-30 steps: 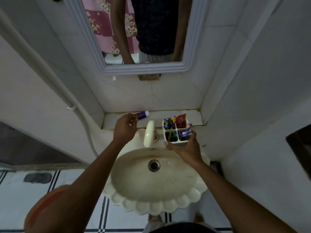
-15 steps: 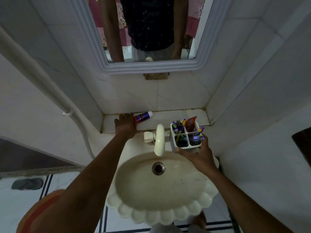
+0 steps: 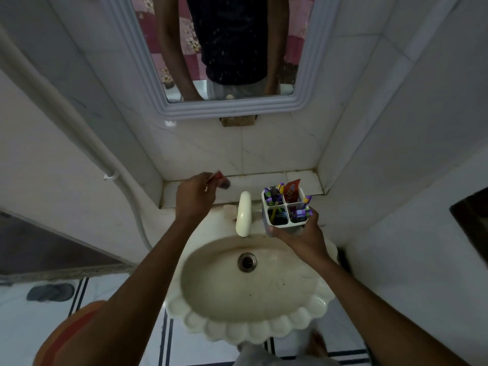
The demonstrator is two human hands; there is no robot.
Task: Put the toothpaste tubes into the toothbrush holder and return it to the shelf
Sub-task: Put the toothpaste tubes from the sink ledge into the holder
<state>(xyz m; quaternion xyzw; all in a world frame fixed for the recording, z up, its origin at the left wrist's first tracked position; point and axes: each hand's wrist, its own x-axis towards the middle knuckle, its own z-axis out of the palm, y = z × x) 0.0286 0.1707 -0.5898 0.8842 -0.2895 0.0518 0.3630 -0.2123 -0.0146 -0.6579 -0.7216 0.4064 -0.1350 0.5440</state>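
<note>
My right hand grips a white toothbrush holder with four compartments, held above the right rim of the sink. It carries purple-handled brushes and a red toothpaste tube standing in its far right compartment. My left hand is over the left part of the tiled shelf, closed on a toothpaste tube that is blurred; a red end and a dark end stick out past my fingers.
A cream tap stands between my hands at the back of the scalloped cream sink. A mirror hangs above the shelf. Tiled walls close in on the left and right. A white pipe runs down the left wall.
My left hand has lifted the toothpaste tube off the shelf. The holder in my right hand stays about where it was. The camera has tilted and shifted a little.
</note>
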